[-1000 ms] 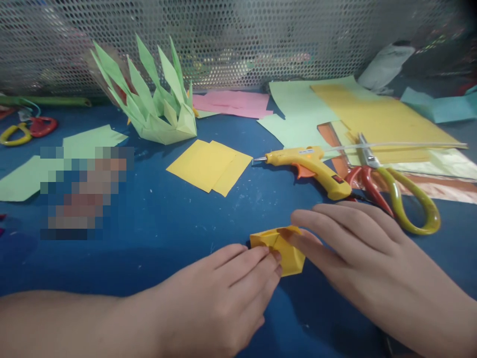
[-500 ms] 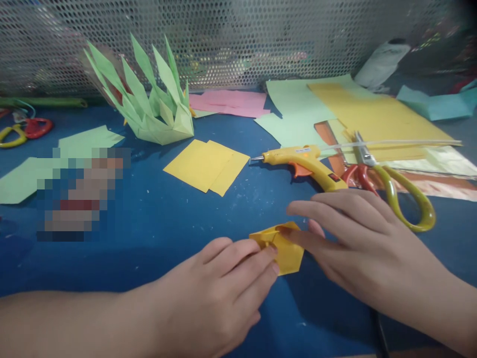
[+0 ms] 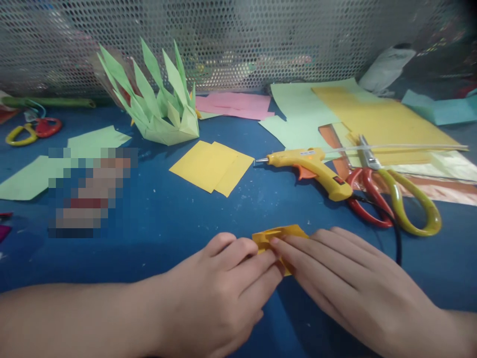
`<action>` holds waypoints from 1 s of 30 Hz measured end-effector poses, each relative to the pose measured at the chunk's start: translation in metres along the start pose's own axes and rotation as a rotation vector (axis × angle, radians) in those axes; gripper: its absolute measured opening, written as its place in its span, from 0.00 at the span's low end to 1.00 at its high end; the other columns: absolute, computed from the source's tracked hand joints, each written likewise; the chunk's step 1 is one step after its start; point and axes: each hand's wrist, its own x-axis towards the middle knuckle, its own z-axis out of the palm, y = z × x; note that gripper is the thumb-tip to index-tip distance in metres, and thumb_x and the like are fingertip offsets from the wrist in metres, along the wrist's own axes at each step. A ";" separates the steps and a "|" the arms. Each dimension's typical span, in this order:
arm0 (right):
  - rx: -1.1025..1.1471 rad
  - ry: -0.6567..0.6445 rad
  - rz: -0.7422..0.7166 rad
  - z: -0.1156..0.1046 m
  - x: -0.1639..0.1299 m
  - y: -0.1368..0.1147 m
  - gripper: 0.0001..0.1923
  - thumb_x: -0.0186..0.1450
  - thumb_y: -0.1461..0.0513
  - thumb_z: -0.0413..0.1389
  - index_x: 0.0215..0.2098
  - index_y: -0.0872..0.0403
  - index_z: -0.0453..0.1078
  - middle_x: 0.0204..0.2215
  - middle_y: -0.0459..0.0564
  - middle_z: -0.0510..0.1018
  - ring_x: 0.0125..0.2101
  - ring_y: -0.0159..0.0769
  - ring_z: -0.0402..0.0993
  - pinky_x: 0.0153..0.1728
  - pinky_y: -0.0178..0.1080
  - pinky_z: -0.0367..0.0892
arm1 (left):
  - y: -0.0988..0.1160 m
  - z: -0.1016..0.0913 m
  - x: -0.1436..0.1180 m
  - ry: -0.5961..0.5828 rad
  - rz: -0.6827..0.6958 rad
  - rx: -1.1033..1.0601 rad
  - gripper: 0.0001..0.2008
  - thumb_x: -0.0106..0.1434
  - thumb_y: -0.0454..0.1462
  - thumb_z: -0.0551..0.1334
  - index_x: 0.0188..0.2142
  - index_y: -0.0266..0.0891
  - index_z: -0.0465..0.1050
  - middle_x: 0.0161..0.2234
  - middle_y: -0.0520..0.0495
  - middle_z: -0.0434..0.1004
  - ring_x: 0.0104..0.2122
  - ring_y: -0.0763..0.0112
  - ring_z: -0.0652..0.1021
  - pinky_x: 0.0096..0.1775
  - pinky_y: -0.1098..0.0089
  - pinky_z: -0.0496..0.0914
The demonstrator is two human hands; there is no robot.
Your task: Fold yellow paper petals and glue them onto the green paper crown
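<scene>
A folded piece of yellow paper (image 3: 298, 230) lies on the blue tabletop between my hands, mostly covered by fingers. My left hand (image 3: 223, 288) is closed on its left and near part, fingertips pressing the fold. From the right, my right hand (image 3: 346, 278) grips it too, its fingers drawn together over the middle of the paper and meeting the left fingertips. Two overlapping yellow paper squares (image 3: 212, 168) lie flat farther back. Behind them on the left stands a light green origami piece with pointed petals (image 3: 167, 130).
A yellow glue gun (image 3: 298, 160) and large scissors (image 3: 425, 223) lie beyond my right hand, a black cord trailing down. Green paper sheets (image 3: 298, 102), yellow sheets (image 3: 380, 119) and pink paper (image 3: 238, 105) lie at the back. Smaller scissors (image 3: 22, 135) sit at far left, before a perforated metal panel (image 3: 238, 44).
My right hand has moved down and left, its fingers closing together over the yellow paper near the left fingertips. The view has shifted slightly, uncovering the glue gun's handle and the scissors' red loop.
</scene>
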 end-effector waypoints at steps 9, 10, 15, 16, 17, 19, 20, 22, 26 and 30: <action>0.080 0.007 0.110 -0.001 0.003 -0.005 0.10 0.68 0.70 0.44 0.37 0.60 0.68 0.21 0.46 0.74 0.19 0.31 0.68 0.21 0.36 0.63 | -0.025 0.005 0.001 0.241 -0.008 -0.022 0.14 0.64 0.31 0.53 0.50 0.32 0.65 0.46 0.39 0.73 0.42 0.66 0.74 0.42 0.66 0.70; 0.082 0.002 0.112 -0.001 0.003 -0.006 0.11 0.68 0.70 0.44 0.35 0.59 0.68 0.21 0.46 0.74 0.19 0.31 0.69 0.21 0.36 0.63 | -0.026 0.005 0.002 0.232 -0.043 -0.009 0.15 0.65 0.31 0.53 0.51 0.32 0.65 0.46 0.39 0.72 0.42 0.65 0.74 0.42 0.65 0.70; 0.049 0.001 0.093 -0.001 0.005 -0.007 0.15 0.67 0.72 0.43 0.33 0.58 0.70 0.26 0.50 0.78 0.23 0.32 0.72 0.22 0.36 0.65 | -0.029 0.004 0.005 0.171 -0.140 -0.057 0.14 0.66 0.32 0.52 0.50 0.33 0.66 0.44 0.40 0.73 0.41 0.65 0.73 0.42 0.64 0.70; 0.045 0.005 0.086 -0.001 0.005 -0.007 0.15 0.66 0.72 0.43 0.33 0.58 0.71 0.27 0.50 0.78 0.23 0.33 0.73 0.22 0.36 0.66 | -0.029 0.004 0.006 0.172 -0.150 -0.085 0.13 0.66 0.32 0.53 0.49 0.33 0.67 0.43 0.41 0.73 0.41 0.66 0.73 0.42 0.65 0.70; 0.044 0.004 0.077 -0.001 0.005 -0.007 0.15 0.66 0.73 0.43 0.34 0.59 0.72 0.28 0.50 0.79 0.23 0.33 0.73 0.22 0.36 0.66 | -0.029 0.003 0.006 0.173 -0.165 -0.115 0.11 0.66 0.32 0.53 0.47 0.33 0.67 0.43 0.42 0.74 0.40 0.67 0.73 0.42 0.65 0.70; 0.042 -0.007 0.056 -0.001 0.004 -0.007 0.16 0.65 0.73 0.43 0.34 0.59 0.72 0.29 0.50 0.79 0.23 0.34 0.74 0.21 0.37 0.67 | -0.031 0.003 0.009 0.174 -0.187 -0.174 0.10 0.66 0.32 0.54 0.46 0.33 0.67 0.42 0.44 0.75 0.40 0.69 0.73 0.43 0.68 0.69; 0.040 -0.011 0.046 -0.001 0.004 -0.006 0.16 0.65 0.74 0.43 0.35 0.59 0.72 0.29 0.51 0.79 0.24 0.34 0.74 0.21 0.37 0.67 | -0.032 0.002 0.010 0.181 -0.192 -0.196 0.09 0.66 0.32 0.55 0.46 0.34 0.67 0.41 0.45 0.75 0.40 0.70 0.73 0.43 0.69 0.69; 0.036 -0.013 0.026 -0.002 0.004 -0.006 0.17 0.64 0.74 0.42 0.35 0.60 0.73 0.29 0.51 0.79 0.24 0.34 0.74 0.21 0.36 0.68 | -0.034 0.002 0.012 0.205 -0.213 -0.226 0.08 0.66 0.33 0.56 0.45 0.35 0.68 0.39 0.47 0.75 0.39 0.72 0.74 0.43 0.71 0.69; 0.027 -0.020 -0.004 -0.003 0.007 -0.005 0.19 0.64 0.75 0.41 0.33 0.59 0.72 0.26 0.51 0.78 0.23 0.33 0.74 0.22 0.35 0.70 | -0.037 0.001 0.015 0.262 -0.240 -0.271 0.03 0.64 0.34 0.60 0.36 0.35 0.70 0.34 0.49 0.76 0.35 0.73 0.74 0.40 0.73 0.70; 0.023 -0.001 0.001 -0.004 0.008 -0.006 0.19 0.63 0.75 0.41 0.30 0.59 0.72 0.25 0.52 0.78 0.26 0.35 0.76 0.23 0.36 0.71 | -0.034 0.000 0.015 0.271 -0.220 -0.303 0.03 0.63 0.29 0.59 0.33 0.35 0.71 0.31 0.50 0.76 0.33 0.76 0.74 0.38 0.76 0.70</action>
